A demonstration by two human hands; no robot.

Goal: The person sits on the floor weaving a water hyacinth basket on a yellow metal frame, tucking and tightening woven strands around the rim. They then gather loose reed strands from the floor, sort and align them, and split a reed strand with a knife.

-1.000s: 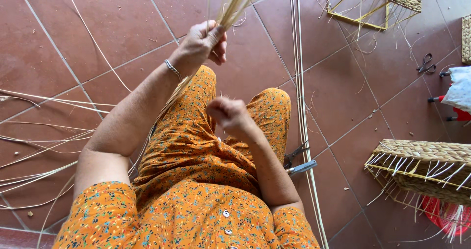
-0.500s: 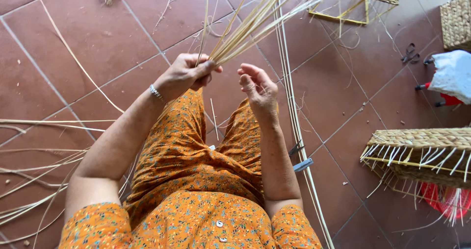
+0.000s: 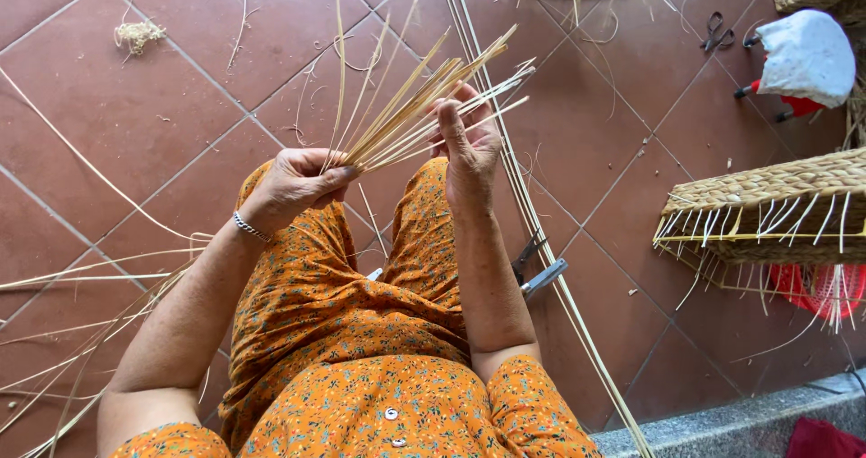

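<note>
Reed strips (image 3: 410, 115), pale and thin, bunched at one end in the left hand (image 3: 298, 183) and fanning up and to the right, above the lap and the tiled floor (image 3: 135, 133). Likely very light, springy along the length, stiff enough to hold a fan shape yet prone to snapping or splitting if bent sharply. Smooth and slippery against one another, so best pinched at the gathered base where all strips meet, not at the loose tips. Left hand closed around that base, thumb over the bundle. Right hand (image 3: 469, 142) raised with fingers spread and mostly straight, palm pressed against the fanned upper strips, not clenched on them.

Further out: longer strips (image 3: 541, 251) laid along the floor beside the right leg, more loose strands (image 3: 81, 296) at the left, a metal cutting tool (image 3: 537, 269) by the right forearm, a half-woven basket (image 3: 767, 210) at the right with uprights sticking out, scissors (image 3: 717, 32) near the top.

Hard to count the strips in the bundle; overlapping. Base of the bundle hidden inside the left fist. Cutting tool partly covered by the forearm, kind uncertain. Basket cut off by the frame edge.
</note>
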